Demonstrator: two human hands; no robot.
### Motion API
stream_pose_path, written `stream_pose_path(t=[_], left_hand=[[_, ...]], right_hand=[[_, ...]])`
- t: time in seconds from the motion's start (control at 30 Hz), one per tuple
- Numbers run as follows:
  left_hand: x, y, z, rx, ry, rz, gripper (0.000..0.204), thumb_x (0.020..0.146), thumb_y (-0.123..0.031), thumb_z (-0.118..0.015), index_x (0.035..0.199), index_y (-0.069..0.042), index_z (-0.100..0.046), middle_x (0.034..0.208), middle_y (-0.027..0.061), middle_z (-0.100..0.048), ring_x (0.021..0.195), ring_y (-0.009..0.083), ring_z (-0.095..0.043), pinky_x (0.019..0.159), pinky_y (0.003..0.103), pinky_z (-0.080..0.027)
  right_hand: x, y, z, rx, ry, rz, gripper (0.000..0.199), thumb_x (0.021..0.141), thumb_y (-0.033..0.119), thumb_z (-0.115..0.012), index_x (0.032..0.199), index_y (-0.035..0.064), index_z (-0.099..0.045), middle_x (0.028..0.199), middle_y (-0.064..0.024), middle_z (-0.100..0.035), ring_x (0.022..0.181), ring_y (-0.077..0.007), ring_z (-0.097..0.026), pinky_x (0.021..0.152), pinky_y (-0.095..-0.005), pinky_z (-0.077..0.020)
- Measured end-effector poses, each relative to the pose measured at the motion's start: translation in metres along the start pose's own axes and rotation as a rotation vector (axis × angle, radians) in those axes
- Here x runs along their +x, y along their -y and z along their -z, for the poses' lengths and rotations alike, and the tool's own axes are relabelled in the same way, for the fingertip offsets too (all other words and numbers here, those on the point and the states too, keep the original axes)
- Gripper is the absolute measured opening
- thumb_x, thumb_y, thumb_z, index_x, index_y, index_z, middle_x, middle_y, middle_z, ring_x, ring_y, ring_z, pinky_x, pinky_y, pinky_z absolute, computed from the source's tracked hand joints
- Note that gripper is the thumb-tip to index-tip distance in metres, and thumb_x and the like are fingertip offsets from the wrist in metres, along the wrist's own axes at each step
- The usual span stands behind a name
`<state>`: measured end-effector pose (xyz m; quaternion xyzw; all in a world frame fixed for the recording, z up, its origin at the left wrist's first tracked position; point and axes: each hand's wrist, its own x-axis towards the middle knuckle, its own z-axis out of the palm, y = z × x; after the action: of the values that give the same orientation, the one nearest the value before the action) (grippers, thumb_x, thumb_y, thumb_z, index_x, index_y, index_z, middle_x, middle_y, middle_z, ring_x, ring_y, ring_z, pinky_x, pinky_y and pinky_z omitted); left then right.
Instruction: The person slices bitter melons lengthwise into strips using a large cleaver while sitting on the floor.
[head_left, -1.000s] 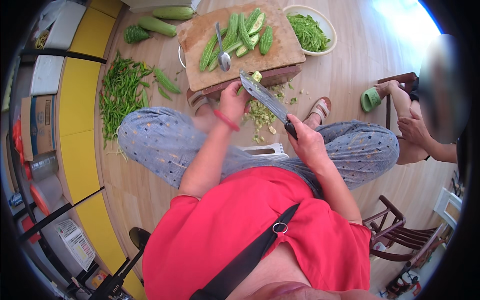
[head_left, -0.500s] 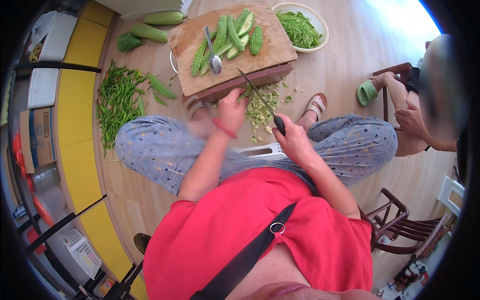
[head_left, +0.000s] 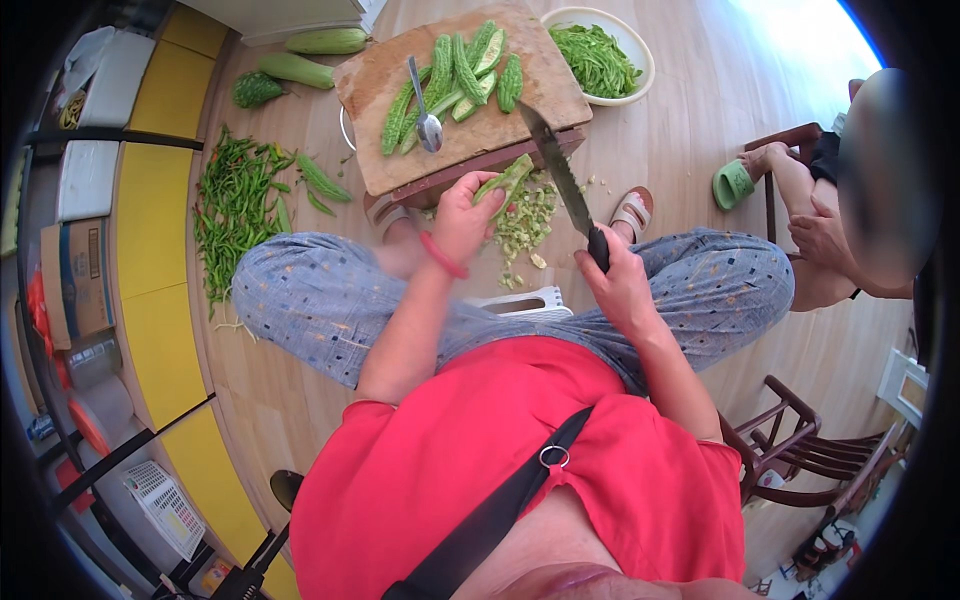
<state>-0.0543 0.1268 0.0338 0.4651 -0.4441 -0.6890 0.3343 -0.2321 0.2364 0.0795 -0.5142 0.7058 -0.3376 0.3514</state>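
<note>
My left hand (head_left: 466,218), with a pink band at its wrist, is closed round a bitter melon piece (head_left: 514,178), whose hollowed inner side seems to face up. In my right hand (head_left: 624,276) is the black handle of a kitchen knife (head_left: 563,172). Its dark blade points away and leftward, just right of the piece and apart from it. Beyond both hands, several bitter melon halves (head_left: 442,72) lie on a wooden cutting board (head_left: 545,85). A metal spoon (head_left: 428,128) rests beside them. Below the piece, pale scraps (head_left: 522,228) are scattered on the floor.
Right of the board stands a white bowl (head_left: 648,75) of sliced greens (head_left: 597,62). Chili peppers (head_left: 238,205) are heaped on the floor at left, with gourds (head_left: 296,69) beyond. A seated person's green slipper (head_left: 734,185) and a wooden chair (head_left: 800,445) are at right.
The knife has swung up and away from my left hand, its broad side now showing. My left hand has turned, bringing the bitter melon piece into plain view. The board's contents stay put.
</note>
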Motion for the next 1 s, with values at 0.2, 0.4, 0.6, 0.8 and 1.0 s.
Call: stream_pose_path(t=[0.2,0.4,0.6,0.8,1.0], left_hand=[[0.003,0.002,0.000,0.182,-0.070,-0.101,0.014,0.083,-0.010,-0.056,0.095,-0.003,-0.055,0.073,0.0037,-0.062,0.052,0.0058,-0.049,0.045,0.018,-0.036],[0.008,0.018,0.004,0.629,-0.220,-0.532,0.015,0.078,-0.006,-0.057,0.093,-0.004,-0.057,0.078,0.0119,-0.062,0.069,0.0232,-0.062,0.059,0.029,-0.046],[-0.014,0.006,-0.012,0.800,-0.045,-0.706,0.016,0.078,-0.003,-0.055,0.094,-0.005,-0.057,0.084,0.0130,-0.062,0.074,0.0249,-0.062,0.063,0.031,-0.047],[-0.004,-0.003,-0.010,-0.014,-0.047,-0.094,0.017,0.084,-0.009,-0.052,0.101,-0.005,-0.053,0.087,0.0040,-0.062,0.075,0.0084,-0.058,0.056,0.022,-0.046],[0.006,0.003,-0.002,-0.176,-0.009,-0.040,0.022,0.083,-0.011,-0.054,0.104,-0.004,-0.050,0.091,0.0046,-0.060,0.071,0.0074,-0.056,0.047,0.019,-0.041]], right_hand=[[-0.010,-0.001,-0.007,-0.071,0.104,0.133,0.038,0.078,0.012,-0.058,0.113,0.0070,-0.047,0.078,-0.0232,-0.058,0.074,-0.0382,-0.057,0.062,-0.0436,-0.0461],[-0.008,0.001,-0.011,-0.138,0.121,0.185,0.036,0.078,0.012,-0.057,0.112,0.0062,-0.047,0.077,-0.0230,-0.058,0.075,-0.0385,-0.057,0.063,-0.0446,-0.0459],[0.013,-0.018,-0.020,-0.176,0.214,-0.096,0.030,0.079,0.016,-0.056,0.102,0.0004,-0.048,0.079,-0.0253,-0.058,0.077,-0.0395,-0.056,0.066,-0.0459,-0.0448],[0.017,-0.024,-0.014,0.265,0.258,-0.342,0.021,0.079,0.016,-0.054,0.091,-0.0006,-0.047,0.055,-0.0054,-0.048,0.045,-0.0155,-0.049,0.043,-0.0297,-0.0408],[0.032,-0.009,0.007,0.497,0.211,-0.357,0.016,0.082,0.015,-0.054,0.085,0.0018,-0.046,0.054,0.0015,-0.043,0.039,-0.0058,-0.042,0.035,-0.0221,-0.0345]])
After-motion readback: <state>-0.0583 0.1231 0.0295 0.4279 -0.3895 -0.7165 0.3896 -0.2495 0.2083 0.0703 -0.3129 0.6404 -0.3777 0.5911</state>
